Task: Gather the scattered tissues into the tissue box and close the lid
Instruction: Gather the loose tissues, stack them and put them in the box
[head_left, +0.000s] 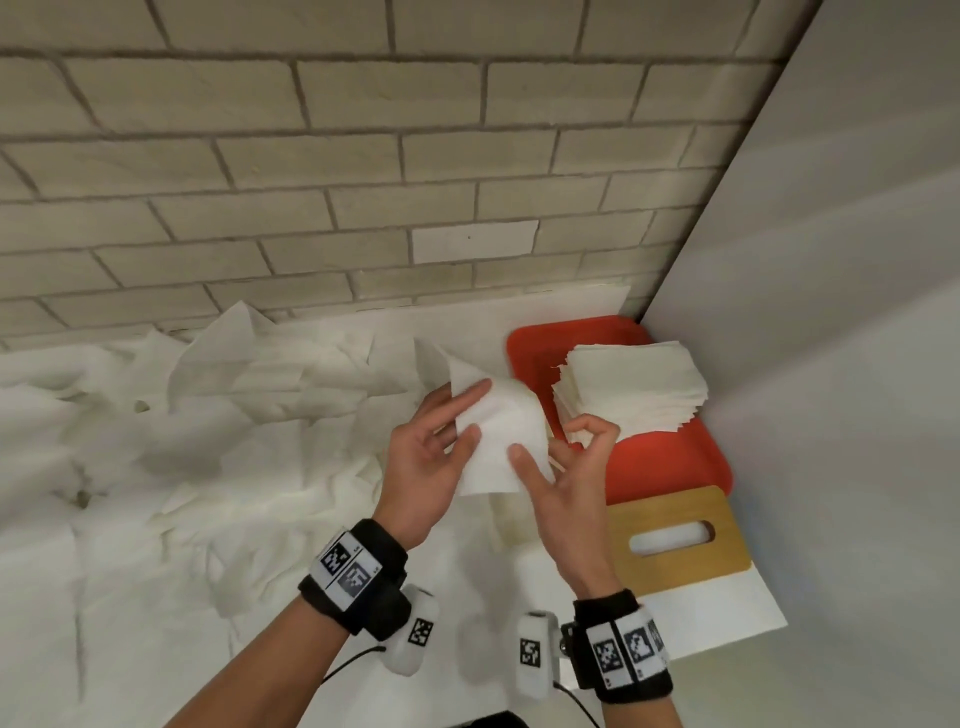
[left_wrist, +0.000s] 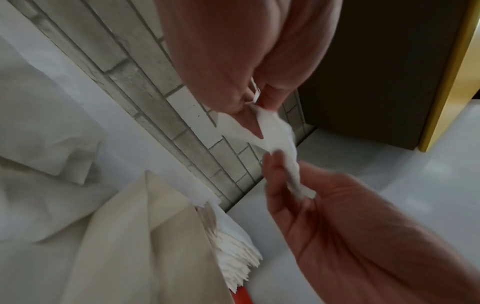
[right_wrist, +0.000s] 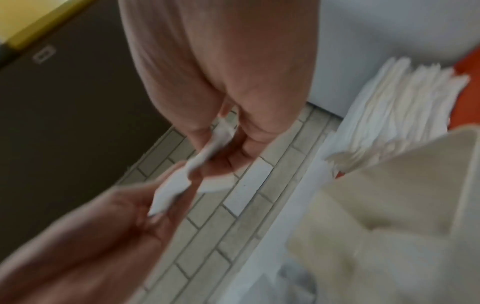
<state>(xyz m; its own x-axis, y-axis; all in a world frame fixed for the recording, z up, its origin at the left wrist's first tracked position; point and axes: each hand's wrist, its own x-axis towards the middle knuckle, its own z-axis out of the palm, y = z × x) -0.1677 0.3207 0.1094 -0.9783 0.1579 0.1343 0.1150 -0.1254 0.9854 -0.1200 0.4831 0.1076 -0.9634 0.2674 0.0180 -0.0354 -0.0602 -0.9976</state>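
Observation:
Both hands hold one white tissue above the counter's middle. My left hand pinches its left side between thumb and fingers, and my right hand pinches its right edge. In the left wrist view the tissue stretches from my left hand to my right hand. The right wrist view, blurred, shows the same tissue. Just right of the hands, a stack of folded tissues sits in the red box base. The wooden slotted lid lies flat in front of it.
Several loose crumpled tissues cover the white counter to the left and back. A brick wall stands behind. A white panel closes off the right side, right next to the red base.

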